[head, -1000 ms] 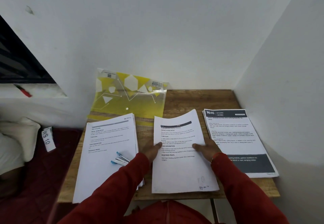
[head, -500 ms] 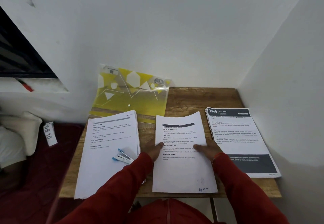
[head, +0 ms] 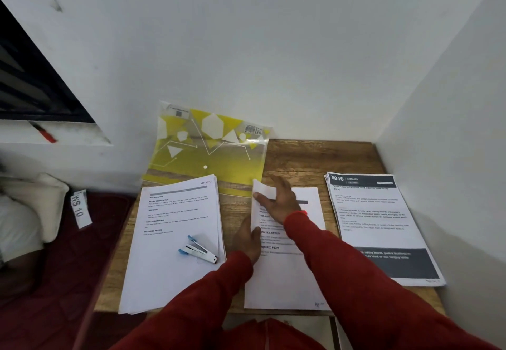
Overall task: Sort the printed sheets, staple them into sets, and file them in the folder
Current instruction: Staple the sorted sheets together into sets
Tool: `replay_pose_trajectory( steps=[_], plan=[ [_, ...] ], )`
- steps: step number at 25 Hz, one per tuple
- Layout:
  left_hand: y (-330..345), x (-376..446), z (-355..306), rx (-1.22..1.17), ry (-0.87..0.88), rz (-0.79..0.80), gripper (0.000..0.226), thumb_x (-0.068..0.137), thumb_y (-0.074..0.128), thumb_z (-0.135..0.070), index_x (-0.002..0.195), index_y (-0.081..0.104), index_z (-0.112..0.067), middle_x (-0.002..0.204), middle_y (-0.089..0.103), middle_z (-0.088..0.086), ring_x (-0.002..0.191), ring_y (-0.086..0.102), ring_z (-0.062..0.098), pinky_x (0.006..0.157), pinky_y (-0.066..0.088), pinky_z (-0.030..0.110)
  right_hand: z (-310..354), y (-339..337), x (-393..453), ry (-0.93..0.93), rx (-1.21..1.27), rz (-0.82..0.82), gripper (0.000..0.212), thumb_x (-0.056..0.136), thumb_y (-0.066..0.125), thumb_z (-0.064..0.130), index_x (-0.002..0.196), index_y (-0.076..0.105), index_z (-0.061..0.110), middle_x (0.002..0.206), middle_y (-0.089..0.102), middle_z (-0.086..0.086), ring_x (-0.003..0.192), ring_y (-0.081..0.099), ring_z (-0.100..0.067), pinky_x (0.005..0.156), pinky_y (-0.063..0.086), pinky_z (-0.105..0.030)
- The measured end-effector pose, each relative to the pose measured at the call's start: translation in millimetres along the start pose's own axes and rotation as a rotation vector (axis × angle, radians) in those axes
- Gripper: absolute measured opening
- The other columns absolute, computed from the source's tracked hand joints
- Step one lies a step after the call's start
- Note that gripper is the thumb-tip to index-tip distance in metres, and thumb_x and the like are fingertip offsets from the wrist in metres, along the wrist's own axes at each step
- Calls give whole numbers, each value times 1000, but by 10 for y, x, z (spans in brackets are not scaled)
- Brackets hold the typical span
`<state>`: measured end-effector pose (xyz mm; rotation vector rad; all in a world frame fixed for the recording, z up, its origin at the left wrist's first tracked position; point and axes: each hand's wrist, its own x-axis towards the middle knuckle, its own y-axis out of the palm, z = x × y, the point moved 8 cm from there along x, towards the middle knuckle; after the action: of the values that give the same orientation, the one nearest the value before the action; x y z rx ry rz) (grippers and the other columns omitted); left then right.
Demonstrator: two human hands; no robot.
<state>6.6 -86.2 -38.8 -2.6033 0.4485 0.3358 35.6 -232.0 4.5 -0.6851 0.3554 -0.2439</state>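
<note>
sheets (head: 284, 273): middle pile on the table, between two other piles – top-left corner is peeled up and folded over
handling: thin printer paper I'd guess, light, floppy, slides easily – best taken at a corner or edge while the rest is pinned flat
right hand (head: 279, 201): thumb and fingers pinch the lifted corner
left hand (head: 247, 243): at the pile's left edge, touching it; grip hidden, can't tell how the fingers lie
stapler (head: 198, 249): blue and white, lying on the left pile (head: 175, 229)
right pile (head: 377, 221): dark header, near the side wall
folder (head: 208, 152): yellow, see-through, leaning on the back wall
table (head: 315, 158): small wooden top, tucked in a white corner – tight room
</note>
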Motion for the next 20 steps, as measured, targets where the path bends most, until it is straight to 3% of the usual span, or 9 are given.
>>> replay_pose_trajectory(
  steps=[3,6,10,15,17,20],
  plan=[
    [-2,8,9,18,7,11,42,97,48,-11,139,45,-16,121,64,8,104,62,26,83,42,22,107,214,210,0,0,39,72,85,64,53,144,39,20,150,35,-6,135,38,-28,112,32,-41],
    [-4,4,4,15,20,29,42,98,47,-12,140,44,-17,117,65,5,97,64,22,79,45,22,181,275,337,-32,-50,39,59,88,62,47,137,49,18,144,44,-7,132,42,-24,111,32,-38],
    [17,26,61,-2,3,56,39,99,47,-17,137,44,-24,111,64,-2,89,66,18,81,55,31,145,296,412,-29,63,5,36,88,66,35,115,63,12,122,59,-6,114,54,-22,95,40,-29],
    [7,16,107,-84,-94,69,32,96,47,-30,128,48,-28,108,64,-2,95,65,20,88,53,37,84,268,413,-27,147,-45,23,84,69,32,94,62,13,102,60,-4,95,55,-20,78,39,-26],
    [22,65,186,-106,-115,54,39,88,42,-45,121,52,-28,108,67,2,95,66,22,89,54,45,69,299,417,-27,167,-36,23,83,69,36,90,60,16,98,60,-3,91,55,-19,76,40,-28],
    [76,138,322,-90,-131,73,45,88,40,-45,123,55,-22,108,69,6,95,67,25,88,54,50,58,320,421,-42,145,-26,23,83,69,39,89,59,20,100,61,-3,95,57,-20,79,43,-29]
  ],
)
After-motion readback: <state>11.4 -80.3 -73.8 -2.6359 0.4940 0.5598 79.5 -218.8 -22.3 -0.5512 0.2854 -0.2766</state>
